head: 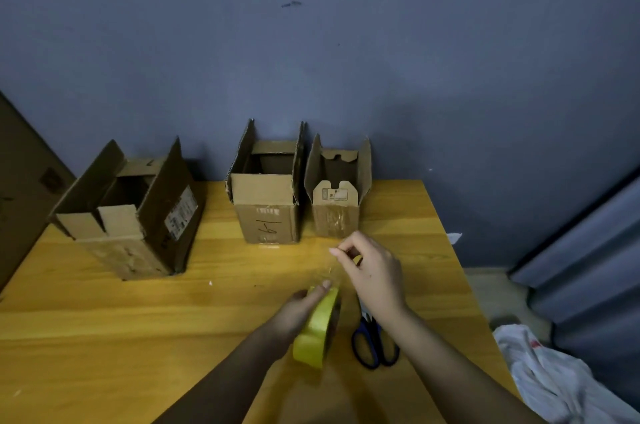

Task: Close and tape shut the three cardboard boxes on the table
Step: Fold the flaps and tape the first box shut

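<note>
Three open cardboard boxes stand along the back of the wooden table (104,313): a large one (138,216) at the left, a middle one (268,205) marked with handwriting, and a small one (337,205) to its right. All have their flaps up. My left hand (298,311) grips a yellow tape roll (317,332) held on edge above the table's front. My right hand (372,271) pinches the clear tape end (334,266) drawn out from the roll, in front of the small box.
Blue-handled scissors (374,344) lie on the table under my right forearm. A white plastic bag (554,375) lies on the floor past the table's right edge. A blue wall rises right behind the boxes, and a brown panel (24,188) stands at the far left.
</note>
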A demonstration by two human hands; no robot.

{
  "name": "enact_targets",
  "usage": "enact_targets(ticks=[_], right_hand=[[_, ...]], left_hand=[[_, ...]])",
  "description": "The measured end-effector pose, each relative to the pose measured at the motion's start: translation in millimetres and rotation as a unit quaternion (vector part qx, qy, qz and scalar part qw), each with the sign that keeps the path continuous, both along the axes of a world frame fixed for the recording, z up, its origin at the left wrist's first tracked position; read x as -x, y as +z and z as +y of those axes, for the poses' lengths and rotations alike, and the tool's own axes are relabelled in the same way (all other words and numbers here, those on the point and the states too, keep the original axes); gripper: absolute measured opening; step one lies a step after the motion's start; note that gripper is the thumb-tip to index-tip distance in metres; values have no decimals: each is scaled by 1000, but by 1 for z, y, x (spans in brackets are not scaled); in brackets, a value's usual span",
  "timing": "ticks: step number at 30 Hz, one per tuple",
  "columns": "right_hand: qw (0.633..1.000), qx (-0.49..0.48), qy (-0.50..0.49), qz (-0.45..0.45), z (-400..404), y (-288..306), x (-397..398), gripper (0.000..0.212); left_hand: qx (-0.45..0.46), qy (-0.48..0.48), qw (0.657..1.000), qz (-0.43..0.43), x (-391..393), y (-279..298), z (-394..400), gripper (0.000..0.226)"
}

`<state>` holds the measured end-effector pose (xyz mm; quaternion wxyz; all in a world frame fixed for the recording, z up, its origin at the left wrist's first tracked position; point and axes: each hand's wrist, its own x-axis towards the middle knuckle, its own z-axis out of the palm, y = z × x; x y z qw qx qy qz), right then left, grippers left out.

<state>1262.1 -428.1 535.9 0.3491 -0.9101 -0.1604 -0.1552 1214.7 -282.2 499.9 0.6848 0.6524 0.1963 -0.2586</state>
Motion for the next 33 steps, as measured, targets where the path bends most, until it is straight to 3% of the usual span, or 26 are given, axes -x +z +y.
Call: enact_targets(ticks=[4, 7, 9, 14, 18, 20, 22, 25, 29, 31, 33], right_hand=[[994, -38, -27, 101, -10, 5, -14, 16], [989, -63, 21, 132, -14, 5, -13, 15], [992, -52, 57, 102, -13, 4, -7, 15], [997, 16, 72, -32, -7, 1, -3, 23], [999, -34, 27, 15, -12, 2, -4, 17], [998, -34, 51, 16, -11, 1, -2, 18], [996, -32, 79, 7, -8, 0, 1, 24], [993, -66, 98, 23, -8, -3, 1, 25], [990, -40, 138, 12, -10, 1, -1, 22], [989, -19, 145, 5, -10, 4, -2, 22], [989, -17, 144, -1, -10, 6, -3, 24]], left_hand=[[-28, 9, 1000, 0, -2, -6, -8, 100], [-83, 2, 997, -3, -3, -6, -11, 67], [-101, -13, 995, -4, -4, -3, -9, 62], [-118, -96, 988, -11, -13, -6, 0, 75], [-102, -36, 994, -10, -9, -9, -2, 65], [-41, -14, 999, 27, -5, -12, 0, 62], [-42, -20, 999, 24, -4, -14, 3, 58], [-172, -28, 984, -37, -3, -20, 3, 54], [-229, -28, 962, -149, -1, -24, 3, 62], [-282, -30, 935, -213, -2, -21, 6, 61], [-339, -18, 884, -323, -4, -10, 11, 48]])
